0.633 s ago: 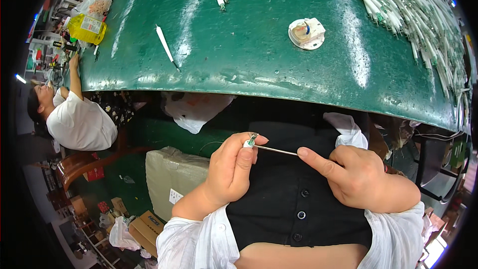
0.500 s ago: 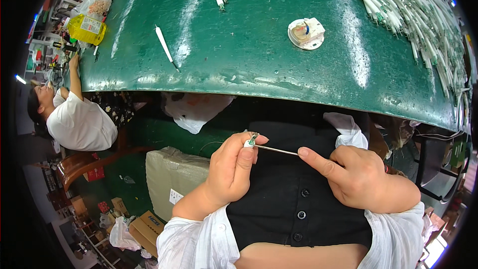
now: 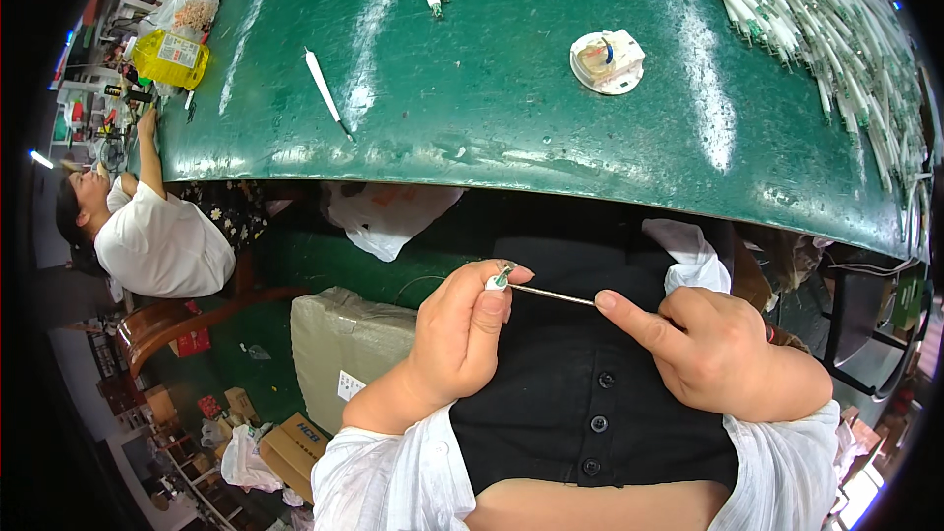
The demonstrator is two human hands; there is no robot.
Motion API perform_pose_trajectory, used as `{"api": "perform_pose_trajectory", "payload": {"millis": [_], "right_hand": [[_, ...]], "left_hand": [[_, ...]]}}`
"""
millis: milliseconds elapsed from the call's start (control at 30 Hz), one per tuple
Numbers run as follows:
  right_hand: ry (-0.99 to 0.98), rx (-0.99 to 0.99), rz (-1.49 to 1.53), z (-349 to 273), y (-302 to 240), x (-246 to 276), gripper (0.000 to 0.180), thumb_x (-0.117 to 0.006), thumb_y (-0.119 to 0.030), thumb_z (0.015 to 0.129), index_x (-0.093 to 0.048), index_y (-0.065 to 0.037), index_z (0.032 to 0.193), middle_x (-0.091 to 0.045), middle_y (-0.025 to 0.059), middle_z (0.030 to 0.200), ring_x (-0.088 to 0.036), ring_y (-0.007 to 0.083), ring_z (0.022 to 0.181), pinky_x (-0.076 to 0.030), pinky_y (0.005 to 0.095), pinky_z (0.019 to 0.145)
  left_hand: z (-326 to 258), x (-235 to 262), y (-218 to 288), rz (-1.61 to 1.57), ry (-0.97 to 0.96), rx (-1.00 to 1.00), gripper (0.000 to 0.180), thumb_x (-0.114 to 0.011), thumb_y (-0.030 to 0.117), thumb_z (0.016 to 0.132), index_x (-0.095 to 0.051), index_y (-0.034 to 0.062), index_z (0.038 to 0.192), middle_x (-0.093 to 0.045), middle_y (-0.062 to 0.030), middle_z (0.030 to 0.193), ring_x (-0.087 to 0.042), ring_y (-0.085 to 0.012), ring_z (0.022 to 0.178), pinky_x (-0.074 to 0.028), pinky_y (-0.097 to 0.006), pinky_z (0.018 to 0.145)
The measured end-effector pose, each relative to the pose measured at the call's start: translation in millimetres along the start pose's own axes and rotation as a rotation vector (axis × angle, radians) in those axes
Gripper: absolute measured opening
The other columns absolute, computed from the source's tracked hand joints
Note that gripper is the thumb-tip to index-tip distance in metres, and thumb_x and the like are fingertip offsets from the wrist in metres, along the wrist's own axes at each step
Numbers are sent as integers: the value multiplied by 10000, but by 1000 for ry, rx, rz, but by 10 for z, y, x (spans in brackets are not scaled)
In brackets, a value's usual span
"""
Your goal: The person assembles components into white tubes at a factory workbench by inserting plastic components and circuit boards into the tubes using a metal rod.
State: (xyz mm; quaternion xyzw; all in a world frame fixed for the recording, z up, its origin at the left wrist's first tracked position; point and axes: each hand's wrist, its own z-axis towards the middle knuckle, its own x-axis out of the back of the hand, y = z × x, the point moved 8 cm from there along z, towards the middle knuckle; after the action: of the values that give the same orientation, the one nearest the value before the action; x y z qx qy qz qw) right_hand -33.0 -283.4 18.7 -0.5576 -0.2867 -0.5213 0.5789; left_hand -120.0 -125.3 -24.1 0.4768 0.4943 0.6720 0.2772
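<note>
My left hand [image 3: 455, 332] is closed around a slim white piece with a green end [image 3: 498, 281], pinched between thumb and fingers; most of it is hidden inside the hand. In my right hand [image 3: 710, 342] is a thin metal rod tool [image 3: 553, 294], its index finger stretched along the shaft; the grip is out of sight in the palm. The rod's far end meets the green end at my left fingertips. Both hands are over my lap, in front of the table edge.
On the green table [image 3: 472, 108] lie a single white tapered stick [image 3: 323, 88], a round white part with a blue loop [image 3: 607, 63] and a large heap of white sticks [image 3: 816, 49]. A yellow bottle [image 3: 170, 59] stands far left, near a co-worker [image 3: 162, 241]. A wrapped block [image 3: 344, 349] sits below.
Both hands keep nearly the same pose, with the rod still at the green end. The whole view has shifted very slightly.
</note>
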Motion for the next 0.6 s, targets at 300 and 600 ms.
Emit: {"api": "perform_pose_trajectory", "payload": {"millis": [300, 600], "right_hand": [[-82, 141, -107, -30, -84, 75, 493, -615, -111, 728, -612, -194, 1214, -305, -20, 581, -397, 73, 427, -330, 230, 342], [-101, -27, 165, -18, -75, -45, 574, -602, -42, 686, -584, -163, 1247, -341, 6, 584, -435, 113, 425, -363, 258, 351]], "left_hand": [[-85, -82, 135, 253, -70, -264, 179, -445, 110, 940, -555, -30, 920, -593, -128, 752, -597, -256, 624, -472, -311, 580], [-140, -95, 110, 312, -28, -216, 129, -483, 63, 904, -498, -52, 959, -597, -139, 781, -589, -279, 602, -489, -336, 562]]}}
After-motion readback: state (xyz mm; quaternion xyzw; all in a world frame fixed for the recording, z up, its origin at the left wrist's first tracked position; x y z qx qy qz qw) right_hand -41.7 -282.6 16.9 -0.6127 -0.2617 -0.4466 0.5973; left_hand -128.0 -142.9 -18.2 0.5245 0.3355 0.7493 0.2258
